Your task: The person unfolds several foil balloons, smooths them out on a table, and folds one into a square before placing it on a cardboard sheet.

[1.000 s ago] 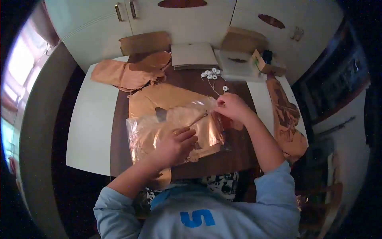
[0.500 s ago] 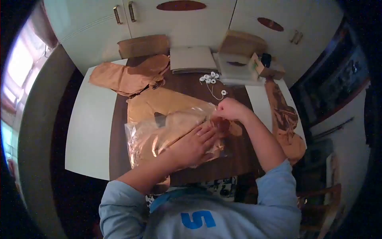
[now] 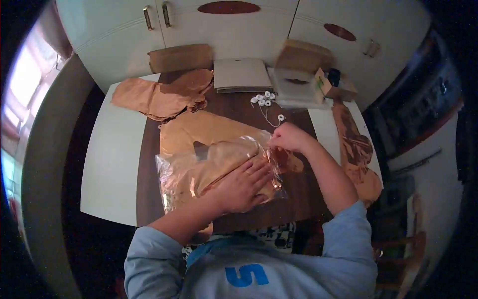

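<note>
A clear plastic bag [image 3: 169, 172] lies across the middle of the table, over flat orange-brown sheet material [image 3: 191, 127]. My left hand [image 3: 244, 187] rests palm down on the bag, its fingers extended along a long fold. At the bag's far right corner, my right hand [image 3: 289, 137] has its fingers pinched on the plastic. Beneath that hand, a shiny brown piece [image 3: 289, 162] shows at the bag's right end; whether it is inside cannot be made out.
A stack of brown flat pieces [image 3: 154, 97] lies at the back left. White ring-like rolls [image 3: 261, 98], one trailing a string, sit behind my right hand. Grey-beige boards [image 3: 240, 74], a small open box [image 3: 336, 89] and more shiny brown pieces [image 3: 356, 149] lie around the edges.
My left hand has shifted slightly toward me, and the plastic at the bag's right end has moved a little. The right hand stays at the bag's corner.
</note>
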The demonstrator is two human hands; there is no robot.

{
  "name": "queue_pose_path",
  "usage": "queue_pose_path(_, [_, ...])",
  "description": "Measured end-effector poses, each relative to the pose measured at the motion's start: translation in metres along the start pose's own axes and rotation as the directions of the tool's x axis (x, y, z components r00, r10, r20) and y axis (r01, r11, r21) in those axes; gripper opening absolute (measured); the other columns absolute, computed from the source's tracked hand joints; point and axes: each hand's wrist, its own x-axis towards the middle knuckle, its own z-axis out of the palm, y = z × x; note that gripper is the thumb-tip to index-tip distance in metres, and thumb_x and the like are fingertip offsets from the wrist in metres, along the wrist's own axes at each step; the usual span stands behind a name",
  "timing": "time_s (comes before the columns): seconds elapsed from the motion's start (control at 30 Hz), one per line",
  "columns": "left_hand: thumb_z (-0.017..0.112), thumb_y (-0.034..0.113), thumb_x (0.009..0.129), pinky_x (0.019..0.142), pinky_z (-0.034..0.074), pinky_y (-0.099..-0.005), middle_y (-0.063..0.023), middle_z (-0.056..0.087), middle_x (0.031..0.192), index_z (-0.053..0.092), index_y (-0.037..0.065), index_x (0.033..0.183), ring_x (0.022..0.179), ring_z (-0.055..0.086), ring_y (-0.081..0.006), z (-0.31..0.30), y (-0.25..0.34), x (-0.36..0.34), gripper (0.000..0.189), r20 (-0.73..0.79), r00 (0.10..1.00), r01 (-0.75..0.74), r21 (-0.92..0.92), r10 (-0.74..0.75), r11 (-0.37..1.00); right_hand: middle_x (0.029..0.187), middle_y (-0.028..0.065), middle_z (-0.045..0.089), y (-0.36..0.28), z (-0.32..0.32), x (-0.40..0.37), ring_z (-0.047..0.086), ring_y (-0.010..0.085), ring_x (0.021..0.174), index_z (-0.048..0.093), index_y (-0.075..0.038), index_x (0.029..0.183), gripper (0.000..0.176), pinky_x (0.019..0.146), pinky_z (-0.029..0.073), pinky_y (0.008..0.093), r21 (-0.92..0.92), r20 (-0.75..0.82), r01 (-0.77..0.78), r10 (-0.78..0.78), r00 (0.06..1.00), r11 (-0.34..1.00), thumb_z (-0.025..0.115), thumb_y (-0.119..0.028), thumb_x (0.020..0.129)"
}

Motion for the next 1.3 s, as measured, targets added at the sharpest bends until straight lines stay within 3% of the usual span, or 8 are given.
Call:
queue_pose_path(0.2, [0.05, 0.039, 0.094, 0.117, 0.018, -0.048, -0.021, 0.04, 0.146, 0.041, -0.001, 0.14, 0.141, 0.03, -0.0347, 0.001, 0.001, 0.0, 0.062, -0.006, 1.0, -0.016, -0.002, 0.016, 1.0, 0.065, 0.0046, 0.063, -0.018, -0.013, 0.003, 0.054, 0.0128, 0.047, 0.065, -0.003, 0.072, 0.023, 0.043, 0.04, 0.0279, 0.457, 0.161, -0.042, -0.037, 0.986, 0.889, 0.07, -0.023, 0.083])
queue_pose_path(0.53, [0.054, 0.038, 0.091, 0.117, 0.019, -0.0493, -0.0213, 0.043, 0.144, 0.045, -0.002, 0.137, 0.139, 0.033, -0.0373, 0.005, 0.003, -0.001, 0.062, -0.074, 0.997, 0.003, 0.02, -0.002, 1.0, 0.092, 0.0071, 0.066, -0.069, 0.028, 0.03, 0.065, 0.0181, 0.081, 0.062, -0.005, 0.095, 0.014, 0.075, 0.052, 0.0366, 0.997, 0.0, -0.003, -0.042, 0.999, -0.083, 0.065, -0.018, 0.091])
queue_pose_path(0.67, [0.056, 0.037, 0.089, 0.116, 0.02, -0.0497, -0.022, 0.044, 0.142, 0.047, -0.001, 0.136, 0.137, 0.035, -0.0384, 0.012, -0.001, -0.001, 0.061, -0.104, 0.995, -0.007, -0.001, 0.007, 1.0, 0.104, 0.0097, 0.065, -0.064, 0.031, 0.015, 0.061, 0.0262, 0.097, 0.063, -0.007, 0.1, 0.016, 0.086, 0.049, 0.0443, 0.454, -0.361, 0.484, -0.342, 0.868, 0.748, 0.064, -0.013, 0.086])
queue_pose_path(0.83, [0.055, 0.038, 0.089, 0.116, 0.022, -0.0485, -0.0226, 0.044, 0.142, 0.046, -0.002, 0.136, 0.135, 0.037, -0.0364, 0.005, 0.002, -0.001, 0.062, -0.069, 0.997, 0.035, -0.019, -0.036, 0.999, 0.107, 0.0091, 0.061, -0.083, 0.024, -0.028, 0.055, 0.0312, 0.106, 0.065, -0.01, 0.095, 0.021, 0.097, 0.042, 0.0455, -0.711, -0.213, 0.548, -0.877, 0.43, 0.441, 0.064, -0.011, 0.074])
queue_pose_path(0.93, [0.055, 0.038, 0.088, 0.116, 0.022, -0.0479, -0.023, 0.043, 0.142, 0.045, -0.003, 0.136, 0.136, 0.037, -0.0357, 0.004, 0.004, -0.001, 0.064, -0.054, 0.998, 0.039, -0.026, -0.041, 0.999, 0.094, 0.0081, 0.064, -0.066, 0.041, 0.011, 0.06, 0.0263, 0.098, 0.068, -0.01, 0.085, 0.014, 0.097, 0.041, 0.0447, -0.64, -0.076, 0.708, -0.942, 0.327, 0.298, 0.067, -0.015, 0.072])
queue_pose_path(1.03, [0.055, 0.038, 0.088, 0.116, 0.022, -0.0476, -0.0231, 0.044, 0.142, 0.044, -0.003, 0.137, 0.137, 0.036, -0.0356, 0.011, 0.0, -0.001, 0.065, -0.118, 0.993, 0.01, -0.017, -0.012, 1.0, 0.083, 0.0094, 0.067, -0.081, 0.032, 0.024, 0.064, 0.0223, 0.09, 0.07, -0.008, 0.078, 0.01, 0.096, 0.041, 0.0439, -0.485, 0.11, 0.66, -0.709, 0.697, 0.574, 0.068, -0.017, 0.073])
queue_pose_path(1.13, [0.056, 0.038, 0.089, 0.116, 0.021, -0.0489, -0.023, 0.043, 0.142, 0.043, -0.001, 0.138, 0.138, 0.034, -0.0374, 0.017, -0.001, 0.001, 0.064, -0.106, 0.994, -0.036, -0.045, 0.031, 0.998, 0.073, 0.0088, 0.069, -0.108, 0.01, 0.023, 0.067, 0.0202, 0.084, 0.071, -0.006, 0.074, 0.014, 0.095, 0.042, 0.0428, 0.381, -0.329, 0.297, -0.171, 0.929, 0.876, 0.068, -0.019, 0.076])
queue_pose_path(1.3, [0.059, 0.035, 0.088, 0.114, 0.026, -0.0509, -0.0231, 0.045, 0.139, 0.046, 0.0, 0.134, 0.135, 0.036, -0.0396, 0.011, 0.002, 0.0, 0.059, -0.205, 0.978, -0.082, -0.159, 0.048, 0.984, 0.116, 0.0139, 0.063, -0.103, -0.007, 0.029, 0.059, 0.0276, 0.11, 0.064, -0.005, 0.112, 0.048, 0.102, 0.039, 0.0387, -0.086, 0.039, 0.476, -0.475, 0.879, 0.875, 0.072, -0.028, 0.072])
